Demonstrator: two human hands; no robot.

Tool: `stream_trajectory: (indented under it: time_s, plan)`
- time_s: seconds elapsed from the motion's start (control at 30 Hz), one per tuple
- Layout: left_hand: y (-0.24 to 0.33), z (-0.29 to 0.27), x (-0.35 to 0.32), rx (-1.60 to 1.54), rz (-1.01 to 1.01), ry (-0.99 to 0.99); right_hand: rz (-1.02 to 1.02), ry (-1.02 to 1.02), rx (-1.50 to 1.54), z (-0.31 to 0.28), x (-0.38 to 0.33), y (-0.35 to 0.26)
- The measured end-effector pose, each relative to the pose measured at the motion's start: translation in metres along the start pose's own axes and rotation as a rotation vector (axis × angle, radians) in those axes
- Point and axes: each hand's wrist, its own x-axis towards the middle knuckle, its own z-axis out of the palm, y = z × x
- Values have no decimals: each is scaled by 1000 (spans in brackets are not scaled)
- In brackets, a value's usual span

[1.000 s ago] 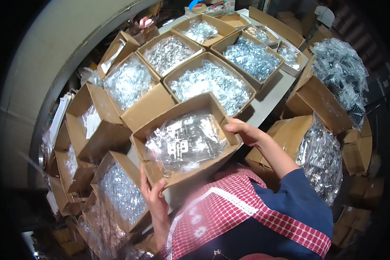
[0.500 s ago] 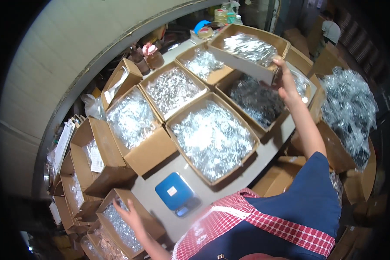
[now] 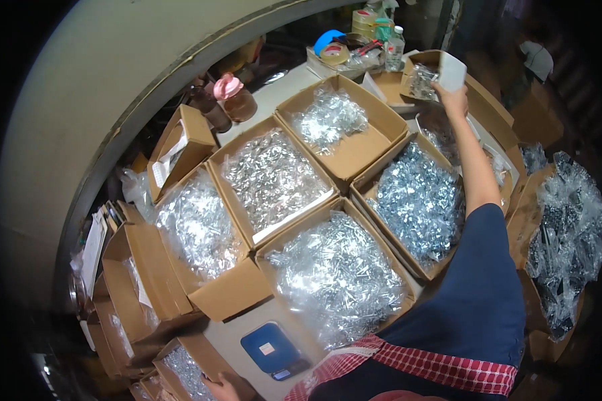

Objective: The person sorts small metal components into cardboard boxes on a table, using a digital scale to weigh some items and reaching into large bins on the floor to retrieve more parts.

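Observation:
At the far right, my right arm is stretched out and my right hand [image 3: 453, 100] is closed on the white side of a small cardboard box [image 3: 408, 85]. Small bagged metal pieces show inside that box. Low in the picture, my left hand [image 3: 223, 387] is partly cut off by the lower edge. Its fingers look apart, over the near side of a narrow box of small clear-bagged pieces [image 3: 186, 367], with nothing visible in them. Between my arms lie a large box of bagged silvery pieces [image 3: 341, 274] and a blue scale [image 3: 269, 347].
More open boxes hold silvery pieces [image 3: 271, 174], bluish metal pieces [image 3: 421, 200] and clear bags [image 3: 331, 120]. Empty-looking cartons [image 3: 147, 267] lean at the left. A pink-lidded jar [image 3: 237, 100], tape rolls and bottles [image 3: 394, 48] stand behind. Bulging plastic bags [image 3: 565, 240] fill a carton at right.
My right hand has carried the white-sided box farther away, uncovering the box of bluish pieces. My left hand has moved down toward the lower edge.

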Motion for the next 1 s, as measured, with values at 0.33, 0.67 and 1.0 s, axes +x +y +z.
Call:
stream_trajectory:
  time_s: [0.33, 0.67, 1.0]
  plan:
    - [37, 3, -3, 32, -100, -23, -273, -144, -158, 26, 45, -1]
    - [46, -1, -8, 91, -56, 7, -492, -171, -364, 24, 36, -63]
    - [66, -5, -15, 120, -130, 9, -750, -170, -459, -11, 28, -92]
